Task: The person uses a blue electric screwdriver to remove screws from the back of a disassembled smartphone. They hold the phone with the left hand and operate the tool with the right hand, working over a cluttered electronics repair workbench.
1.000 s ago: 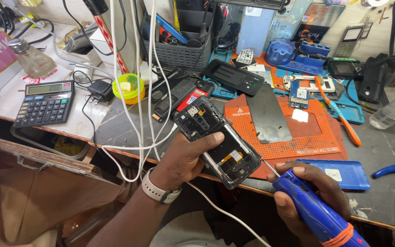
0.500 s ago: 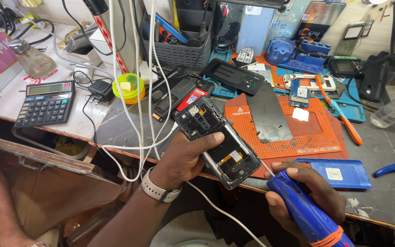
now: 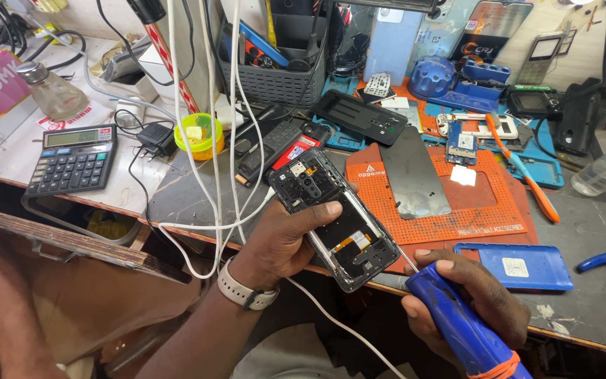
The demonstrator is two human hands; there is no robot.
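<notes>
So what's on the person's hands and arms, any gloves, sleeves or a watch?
Both hands are bare, with no gloves. The left hand has a watch with a pale, off-white band on its wrist, and the forearm is uncovered, with no sleeve in view. The right hand shows no ring or band; its wrist is out of frame.

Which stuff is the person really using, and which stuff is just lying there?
In use:
opened phone in left hand
blue screwdriver in right hand

Lying about:
calculator
yellow cup
orange mat
blue phone cover
glass bottle
</notes>
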